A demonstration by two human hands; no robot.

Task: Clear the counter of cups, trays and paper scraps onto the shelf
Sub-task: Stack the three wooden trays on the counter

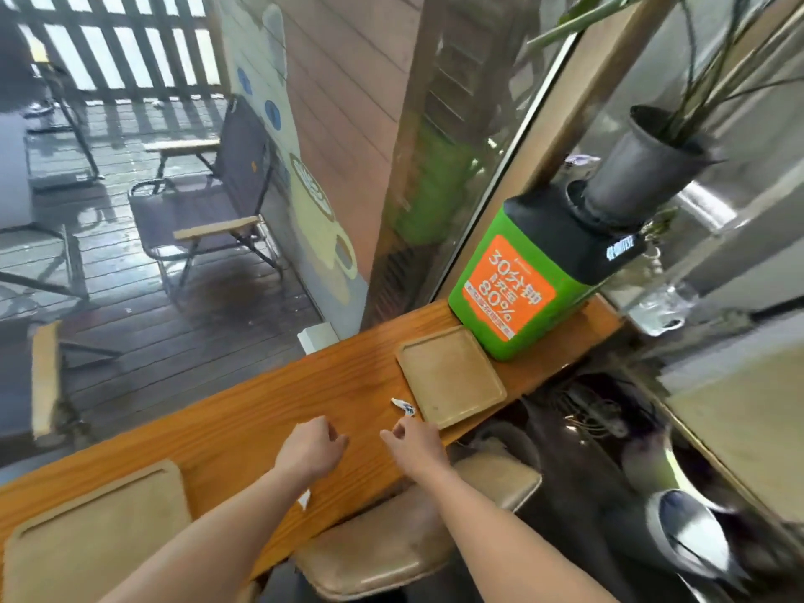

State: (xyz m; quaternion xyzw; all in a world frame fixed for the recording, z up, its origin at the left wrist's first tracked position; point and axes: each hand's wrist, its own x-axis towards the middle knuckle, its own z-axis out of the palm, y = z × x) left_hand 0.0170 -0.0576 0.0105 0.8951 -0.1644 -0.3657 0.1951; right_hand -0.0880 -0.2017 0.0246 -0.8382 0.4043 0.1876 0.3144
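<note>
Reading "30分钟, 80%": green box [539, 272] (beside tray [452, 376]).

Scrap [403, 406] left of tray [452, 376]

You get soft, even daylight from beyond the backlit dark slatted fence [126, 50], and the dark wet deck boards [130, 167] gleam with glare. The wide lens bends straight lines toward the edges, and the grey metal plant pot [644, 167] and lower right corner look smeared.
</note>
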